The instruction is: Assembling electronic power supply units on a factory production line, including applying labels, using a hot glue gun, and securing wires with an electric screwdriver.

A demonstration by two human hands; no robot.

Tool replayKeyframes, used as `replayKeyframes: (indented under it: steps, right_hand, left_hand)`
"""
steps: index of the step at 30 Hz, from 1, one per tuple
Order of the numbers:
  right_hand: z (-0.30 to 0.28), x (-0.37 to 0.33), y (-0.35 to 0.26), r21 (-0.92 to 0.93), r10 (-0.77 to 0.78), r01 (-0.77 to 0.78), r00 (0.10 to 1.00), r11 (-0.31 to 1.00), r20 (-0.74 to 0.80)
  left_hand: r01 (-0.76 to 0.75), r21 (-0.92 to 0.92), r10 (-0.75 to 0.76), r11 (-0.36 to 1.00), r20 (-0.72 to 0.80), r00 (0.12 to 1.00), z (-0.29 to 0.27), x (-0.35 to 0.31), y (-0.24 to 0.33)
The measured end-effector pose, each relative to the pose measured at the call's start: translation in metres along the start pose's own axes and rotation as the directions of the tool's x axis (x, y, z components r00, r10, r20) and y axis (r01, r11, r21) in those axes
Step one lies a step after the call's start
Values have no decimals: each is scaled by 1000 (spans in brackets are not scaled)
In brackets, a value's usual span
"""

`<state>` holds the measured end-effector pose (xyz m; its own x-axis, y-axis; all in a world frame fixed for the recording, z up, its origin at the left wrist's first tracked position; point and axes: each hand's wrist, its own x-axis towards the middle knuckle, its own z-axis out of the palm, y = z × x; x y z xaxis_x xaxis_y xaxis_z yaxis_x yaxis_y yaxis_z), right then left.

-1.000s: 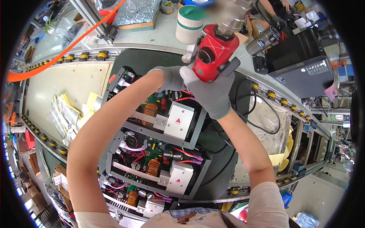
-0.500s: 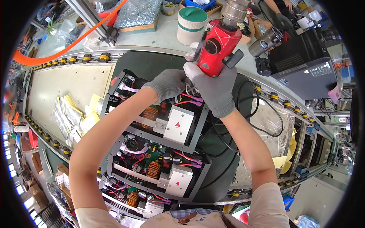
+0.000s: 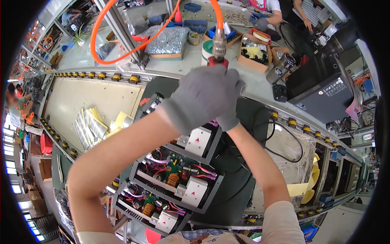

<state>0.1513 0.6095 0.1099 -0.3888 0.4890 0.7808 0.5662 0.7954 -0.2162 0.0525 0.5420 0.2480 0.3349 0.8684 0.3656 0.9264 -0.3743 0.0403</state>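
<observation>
Both my hands wear grey knit gloves and are together at the upper middle. My left hand (image 3: 203, 95) is closed over a red air-powered driver (image 3: 217, 62), its back covering most of the tool. Behind and below it is my right hand (image 3: 228, 118), largely hidden, closed at the same tool. A metal hose coupling (image 3: 219, 45) rises from the red end, joined to an orange air hose (image 3: 216, 14). Beneath my hands and forearms lie several metal-framed circuit units (image 3: 172, 177), with copper coils, coloured wires and white metal plates; the farthest is mostly covered. The driver's tip is hidden.
Yellow-backed label sheets (image 3: 91, 126) lie left on the bench. Black cables (image 3: 284, 152) loop to the right. Beyond the roller rail (image 3: 118, 76) stand a bubble-wrapped stack (image 3: 166, 42), a parts carton (image 3: 254, 53), a steel tumbler (image 3: 281, 67) and a black computer case (image 3: 321, 81). Other people work farther back.
My left hand has moved up and right, from beside the units onto the driver, now covering it and my right hand. The driver has lowered in view. My view has tilted, showing more background.
</observation>
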Motion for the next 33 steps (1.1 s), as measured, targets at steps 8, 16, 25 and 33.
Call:
replayKeyframes:
  steps: [8,16,25,33]
  right_hand:
    - [6,1,2,580,127,-61,989,812,-73]
    - [14,-10,8,442,146,-141,989,886,24]
    - [31,-72,79,529,168,-359,912,769,375]
    - [-28,-31,22,793,502,-552,778,259,378]
  left_hand:
    - [-64,299,-55,952,375,925,-10,39,0]
    - [-36,134,8,990,203,979,4,32,-5]
    - [-182,138,211,974,-240,948,23,-8,-9]
    - [-69,-330,-187,942,-681,708,58,-51,-53]
